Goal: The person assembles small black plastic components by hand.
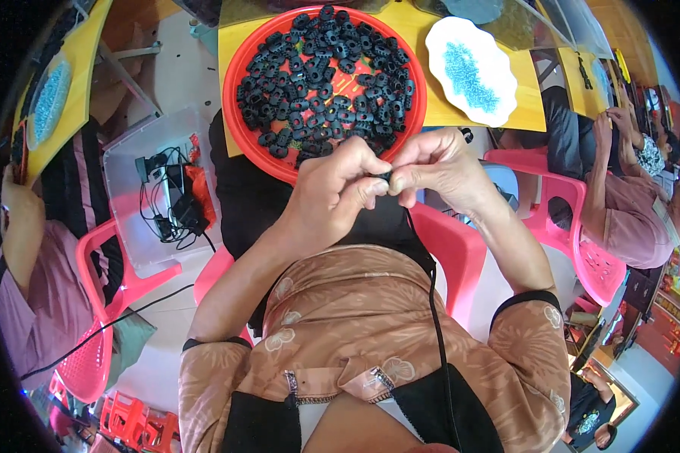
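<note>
If judged from this view alone, apparently partway through handling one small black piece (386, 177) at the middle of the frame. Pinching it between thumb and fingertips of left hand (338, 189) and right hand (444, 172), tips nearly meeting; mostly covered there, too hidden to read in detail. In the upper middle, a round red tray (233, 69) holding many loose black pieces (279, 94). Cannot tell finished ones from waiting ones among them. At upper right, a white scalloped dish (440, 39) of tiny blue bits (468, 79), apart from both hands. Can see no separate finished group, so cannot gauge the share done or left.
</note>
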A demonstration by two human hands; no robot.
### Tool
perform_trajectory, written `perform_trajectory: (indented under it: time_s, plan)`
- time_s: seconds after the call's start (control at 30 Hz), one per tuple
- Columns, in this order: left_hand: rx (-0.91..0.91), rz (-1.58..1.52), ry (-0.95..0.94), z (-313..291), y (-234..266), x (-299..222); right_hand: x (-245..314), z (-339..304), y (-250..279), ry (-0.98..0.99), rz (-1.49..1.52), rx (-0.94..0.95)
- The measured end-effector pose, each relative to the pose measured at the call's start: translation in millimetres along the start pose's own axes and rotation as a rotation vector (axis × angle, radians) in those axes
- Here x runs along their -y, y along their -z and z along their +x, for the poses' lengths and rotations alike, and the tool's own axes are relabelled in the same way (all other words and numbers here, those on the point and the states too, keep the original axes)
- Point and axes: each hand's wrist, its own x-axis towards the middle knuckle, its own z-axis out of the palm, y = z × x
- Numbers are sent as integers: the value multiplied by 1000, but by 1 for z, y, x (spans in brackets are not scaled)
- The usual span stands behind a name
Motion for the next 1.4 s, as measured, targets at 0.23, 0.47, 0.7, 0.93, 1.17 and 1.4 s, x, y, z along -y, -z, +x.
perform_trajectory:
  time_s: [0.23, 0.47, 0.7, 0.93, 1.17, 1.4]
  plan:
    - [-35, -71, 53, 1, -6, 9, 16, -4, 2, -15, -135, -49]
    - [33, 124, 73, -8, -15, 3, 104, -1, 83, 347, -624, -383]
    - [183, 165, 59, -7, -19, 0, 213, 37, 171, 667, -842, -959]
    - [156, 207, 72, -7, -11, 1, 137, 50, 101, 292, -1188, -467]
    - [171, 190, 19, -1, -12, 2, 63, 74, 50, 356, -1260, -145]
    - [156, 167, 23, -3, -10, 2, 113, 83, 35, 364, -620, -219]
